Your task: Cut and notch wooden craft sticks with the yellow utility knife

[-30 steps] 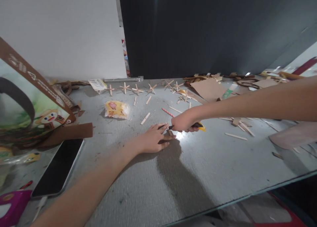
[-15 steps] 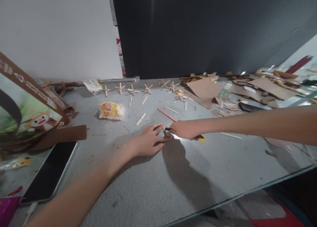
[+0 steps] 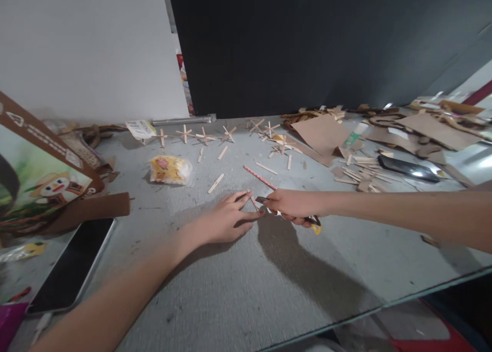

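Observation:
My left hand point(image 3: 230, 220) lies low on the grey tabletop point(image 3: 215, 301), its index finger and thumb holding down the two ends of a small wooden stick point(image 3: 254, 203). In my right hand point(image 3: 289, 204) is a utility knife point(image 3: 315, 224), whose yellow loop shows behind the fist. Its dark front end point(image 3: 262, 200) points left, close to the stick; whether the blade touches the wood I cannot tell. Just beyond the right hand is a red striped straw point(image 3: 258, 176). A slotted stick piece point(image 3: 216, 183) lies farther left.
Star-shaped stick crosses point(image 3: 229, 133) stand in a row at the back. A yellow printed packet point(image 3: 169, 170), a phone point(image 3: 73, 265) and a printed paper bag point(image 3: 49, 183) are leftward. Cardboard point(image 3: 323, 135), a glue stick point(image 3: 354, 135), loose sticks point(image 3: 363, 168) and a black object point(image 3: 408, 168) lie rightward.
My right forearm has dropped lower in the view, and the knife's front end shows more clearly beside the stick. My left hand keeps its place on the stick. The view has shifted slightly.

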The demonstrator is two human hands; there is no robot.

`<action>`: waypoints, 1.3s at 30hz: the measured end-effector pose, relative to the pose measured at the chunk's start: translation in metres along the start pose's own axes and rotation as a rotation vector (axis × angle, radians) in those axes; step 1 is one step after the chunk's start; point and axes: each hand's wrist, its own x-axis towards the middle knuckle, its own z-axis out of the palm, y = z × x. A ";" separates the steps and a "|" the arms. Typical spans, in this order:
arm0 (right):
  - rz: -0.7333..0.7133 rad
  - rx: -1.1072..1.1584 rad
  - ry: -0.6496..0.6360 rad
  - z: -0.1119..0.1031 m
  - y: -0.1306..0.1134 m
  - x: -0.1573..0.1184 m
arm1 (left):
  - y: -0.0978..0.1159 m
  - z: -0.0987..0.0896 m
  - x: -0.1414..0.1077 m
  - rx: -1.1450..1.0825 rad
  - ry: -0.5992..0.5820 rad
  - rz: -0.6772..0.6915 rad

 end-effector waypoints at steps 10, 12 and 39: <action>0.007 -0.003 0.002 0.005 -0.003 -0.002 | 0.001 0.000 0.001 -0.014 -0.006 -0.003; 0.022 -0.007 0.018 0.006 -0.006 -0.002 | 0.001 -0.001 0.002 -0.008 -0.016 -0.004; -0.155 0.243 -0.251 -0.012 0.016 0.025 | -0.004 0.005 0.000 -0.023 0.045 0.030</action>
